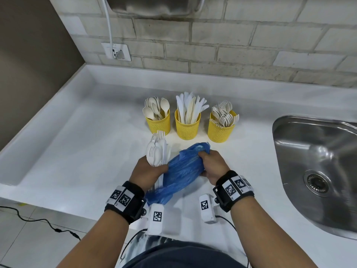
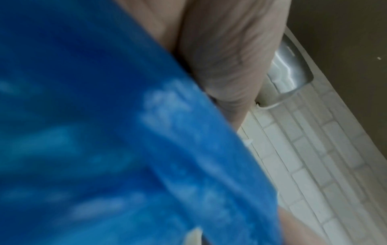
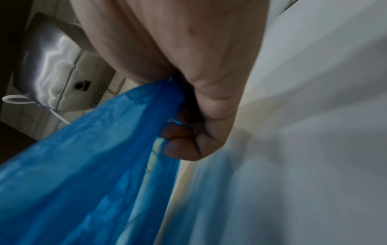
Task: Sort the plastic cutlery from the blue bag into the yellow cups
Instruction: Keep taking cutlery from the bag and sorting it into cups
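Observation:
Three yellow mesh cups stand in a row on the white counter: the left cup (image 1: 158,123) holds spoons, the middle cup (image 1: 187,126) knives, the right cup (image 1: 220,130) forks. In front of them my left hand (image 1: 147,171) grips a bundle of white cutlery (image 1: 158,151), its heads pointing away from me. The crumpled blue bag (image 1: 180,172) stretches between both hands. My right hand (image 1: 213,165) clutches the bag's far end, fingers curled into the plastic (image 3: 117,165). The left wrist view is mostly filled by blurred blue bag (image 2: 104,149).
A steel sink (image 1: 316,171) lies to the right of the cups. The counter (image 1: 77,151) meets a raised rim on the left and a brick wall with a socket (image 1: 116,52) behind. A hand dryer (image 3: 56,69) hangs above.

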The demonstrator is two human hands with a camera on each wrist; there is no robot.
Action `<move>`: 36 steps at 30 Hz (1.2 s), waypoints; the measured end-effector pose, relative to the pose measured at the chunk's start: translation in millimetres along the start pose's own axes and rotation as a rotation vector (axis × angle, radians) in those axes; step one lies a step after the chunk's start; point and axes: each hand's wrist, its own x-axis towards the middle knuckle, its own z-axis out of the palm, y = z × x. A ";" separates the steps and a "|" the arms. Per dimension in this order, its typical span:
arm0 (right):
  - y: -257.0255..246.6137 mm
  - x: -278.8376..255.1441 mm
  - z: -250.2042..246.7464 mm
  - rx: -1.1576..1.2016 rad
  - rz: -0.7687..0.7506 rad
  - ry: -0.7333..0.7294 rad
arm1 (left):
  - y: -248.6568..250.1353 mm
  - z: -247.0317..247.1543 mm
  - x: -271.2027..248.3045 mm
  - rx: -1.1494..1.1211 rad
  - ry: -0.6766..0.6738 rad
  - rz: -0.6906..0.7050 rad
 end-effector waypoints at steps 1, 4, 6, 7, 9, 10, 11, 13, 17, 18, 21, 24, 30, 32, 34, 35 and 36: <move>0.8 0.5 -0.5 -0.009 0.003 0.012 | -0.9 -1.1 0.3 -0.049 0.008 0.005; 3.6 0.2 -2.9 -0.086 0.012 0.040 | -4.1 -2.9 2.3 -0.139 0.088 0.008; 4.6 -0.3 -5.0 -0.214 0.001 0.068 | -2.4 -2.4 2.6 -0.170 0.178 0.010; 4.6 -0.3 -6.5 -0.283 -0.008 0.079 | -0.5 -2.3 2.9 -0.205 0.217 0.007; 3.5 -2.0 -9.2 -0.355 -0.010 0.085 | 4.3 -4.5 4.6 -0.298 0.273 0.014; 4.4 -1.5 -11.1 -0.383 -0.012 0.090 | 7.5 -6.9 6.3 -0.354 0.291 0.029; 5.2 -1.4 -12.8 -0.418 -0.024 0.103 | 11.2 -10.2 8.2 -0.417 0.303 0.053; 8.5 -0.4 -15.7 -0.521 -0.085 0.144 | 20.0 -18.5 12.2 -0.527 0.325 0.106; 13.6 2.2 -20.9 -0.645 -0.150 0.205 | 43.6 -35.5 18.6 -0.843 0.343 0.209; 13.2 2.3 -22.3 -0.649 -0.150 0.215 | 50.2 -38.8 19.0 -0.901 0.342 0.233; 9.6 2.6 -25.9 -0.626 -0.107 0.198 | 70.3 -43.6 14.4 -0.931 0.293 0.309; 1.5 -1.7 -24.1 -0.576 -0.024 0.167 | 84.1 -37.7 7.1 -0.809 0.212 0.380; -11.0 -40.3 -3.1 -1.155 -0.521 0.283 | 93.3 -18.2 -5.5 -0.508 0.113 0.444; -7.3 -49.8 9.7 -1.238 -0.586 0.078 | 96.1 -10.2 -9.5 -0.453 0.078 0.459; -3.5 -54.6 20.6 -1.150 -0.590 -0.028 | 100.0 -2.0 -15.2 -0.420 0.024 0.479; -6.4 -57.1 24.6 -1.013 -0.587 -0.027 | 101.4 1.4 -18.1 -0.406 -0.004 0.491; -12.5 -58.9 27.6 -0.828 -0.552 -0.028 | 103.4 3.7 -20.0 -0.394 -0.028 0.503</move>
